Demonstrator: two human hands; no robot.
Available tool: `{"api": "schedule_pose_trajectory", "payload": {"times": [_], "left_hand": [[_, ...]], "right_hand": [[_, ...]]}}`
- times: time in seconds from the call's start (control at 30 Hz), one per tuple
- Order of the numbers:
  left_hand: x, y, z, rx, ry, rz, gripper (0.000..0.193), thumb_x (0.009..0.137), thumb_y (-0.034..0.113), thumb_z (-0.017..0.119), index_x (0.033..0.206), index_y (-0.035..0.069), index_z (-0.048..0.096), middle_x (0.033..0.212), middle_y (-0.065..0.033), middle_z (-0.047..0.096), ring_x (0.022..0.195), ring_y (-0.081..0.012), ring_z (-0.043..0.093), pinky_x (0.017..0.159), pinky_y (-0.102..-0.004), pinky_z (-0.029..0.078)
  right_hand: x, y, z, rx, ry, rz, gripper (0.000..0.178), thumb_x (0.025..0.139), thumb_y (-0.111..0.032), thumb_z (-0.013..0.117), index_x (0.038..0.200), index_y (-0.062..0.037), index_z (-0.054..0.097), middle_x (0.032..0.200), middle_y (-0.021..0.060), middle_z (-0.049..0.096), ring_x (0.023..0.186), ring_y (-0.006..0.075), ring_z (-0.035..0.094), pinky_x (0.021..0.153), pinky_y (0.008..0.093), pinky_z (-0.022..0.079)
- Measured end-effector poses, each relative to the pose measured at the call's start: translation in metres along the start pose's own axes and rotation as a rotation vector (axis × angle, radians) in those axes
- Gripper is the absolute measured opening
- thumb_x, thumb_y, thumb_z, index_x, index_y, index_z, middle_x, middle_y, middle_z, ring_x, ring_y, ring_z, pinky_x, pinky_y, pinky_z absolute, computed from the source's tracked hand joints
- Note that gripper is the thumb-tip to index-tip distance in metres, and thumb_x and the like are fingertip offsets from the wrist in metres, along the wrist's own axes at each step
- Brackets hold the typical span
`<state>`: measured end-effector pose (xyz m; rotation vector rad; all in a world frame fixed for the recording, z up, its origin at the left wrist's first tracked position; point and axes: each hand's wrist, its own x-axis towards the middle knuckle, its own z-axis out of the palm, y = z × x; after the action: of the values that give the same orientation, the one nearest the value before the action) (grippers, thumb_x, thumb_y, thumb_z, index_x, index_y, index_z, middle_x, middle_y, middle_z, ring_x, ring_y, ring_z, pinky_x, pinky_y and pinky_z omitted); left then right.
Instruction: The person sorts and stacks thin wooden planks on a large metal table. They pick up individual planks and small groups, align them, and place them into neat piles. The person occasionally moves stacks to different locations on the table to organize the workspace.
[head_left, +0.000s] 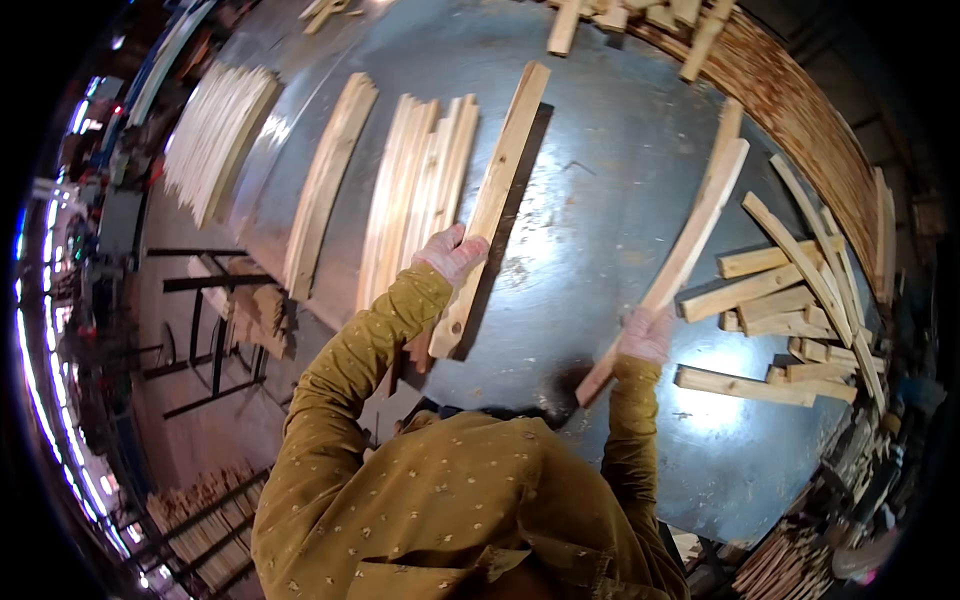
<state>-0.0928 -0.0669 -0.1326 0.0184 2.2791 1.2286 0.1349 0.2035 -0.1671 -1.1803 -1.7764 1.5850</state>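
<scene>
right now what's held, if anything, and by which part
Left hand: long, pale wooden board; right hand: narrow, pale wooden strip; each held between its middle and near end.

The metal counter (590,180) is gleaming glossily, the held wooden boards (500,180) are looking matt, and the cloth sleeves (350,350) are appearing dull.

A black metal frame (215,284) stands left; bright lights (31,375) beyond.

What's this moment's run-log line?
left hand: holding knotted wooden slat | right hand: holding another wooden slat | grey tabletop: slats left, shorter pieces right
</scene>
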Motion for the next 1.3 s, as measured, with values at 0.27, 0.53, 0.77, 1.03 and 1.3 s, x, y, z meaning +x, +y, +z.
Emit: {"api": "schedule_pose_trajectory", "payload": {"times": [0.27, 0.53, 0.77, 1.03, 1.3], "left_hand": [[-0.026, -0.054, -0.204, 0.099, 0.276, 0.159, 0.04, 0.087, 0.037, 0.073, 0.102, 0.002, 0.066, 0.077, -0.0024, 0.064, 0.068, -0.0122, 0.057, 0.06, -0.0279, 0.047], [-0.05, -0.009, -0.156, -0.202, 0.3, 0.12, 0.046, 0.091, 0.044, 0.063, 0.113, 0.003, 0.063, 0.102, -0.0111, 0.069, 0.087, -0.021, 0.065, 0.077, -0.0326, 0.051], [-0.047, 0.008, -0.072, 0.244, -0.179, 0.648, 0.071, 0.092, 0.056, 0.054, 0.137, 0.0, 0.049, 0.134, -0.0244, 0.052, 0.125, -0.0368, 0.051, 0.103, -0.0435, 0.043], [-0.021, -0.002, -0.044, 1.07, 0.041, 0.401, 0.095, 0.082, 0.055, 0.061, 0.149, -0.003, 0.028, 0.154, -0.0275, 0.026, 0.145, -0.0413, 0.019, 0.119, -0.0532, 0.009], [0.131, 0.072, -0.134, 1.396, 0.189, 0.5, 0.064, 0.092, 0.052, 0.052, 0.145, 0.018, 0.041, 0.154, -0.0194, 0.033, 0.143, -0.0394, 0.026, 0.114, -0.0525, 0.021]], "right_hand": [[-0.083, -0.066, 0.205, -0.695, -0.605, -0.059, 0.048, 0.095, -0.037, 0.053, 0.129, -0.004, 0.052, 0.124, 0.0261, 0.058, 0.114, 0.0407, 0.056, 0.096, 0.0475, 0.046], [-0.121, -0.002, 0.233, -0.33, -0.576, -0.045, 0.049, 0.1, -0.041, 0.047, 0.13, -0.0029, 0.053, 0.115, 0.0167, 0.064, 0.104, 0.0289, 0.062, 0.092, 0.0353, 0.051], [-0.181, -0.057, 0.164, 0.371, -0.303, -0.021, 0.024, 0.093, -0.017, 0.058, 0.114, -0.0076, 0.055, 0.089, 0.0117, 0.062, 0.061, 0.0116, 0.059, 0.048, 0.0225, 0.051], [-0.205, -0.015, 0.013, -0.011, 0.696, -0.223, 0.034, 0.096, -0.035, 0.056, 0.112, -0.0043, 0.056, 0.076, 0.0128, 0.059, 0.048, 0.014, 0.055, 0.031, 0.0225, 0.043], [-0.296, 0.042, 0.023, 0.189, 0.735, -0.075, 0.043, 0.09, -0.018, 0.063, 0.126, -0.0004, 0.046, 0.094, 0.0128, 0.06, 0.056, 0.016, 0.053, 0.045, 0.0269, 0.046]]}}
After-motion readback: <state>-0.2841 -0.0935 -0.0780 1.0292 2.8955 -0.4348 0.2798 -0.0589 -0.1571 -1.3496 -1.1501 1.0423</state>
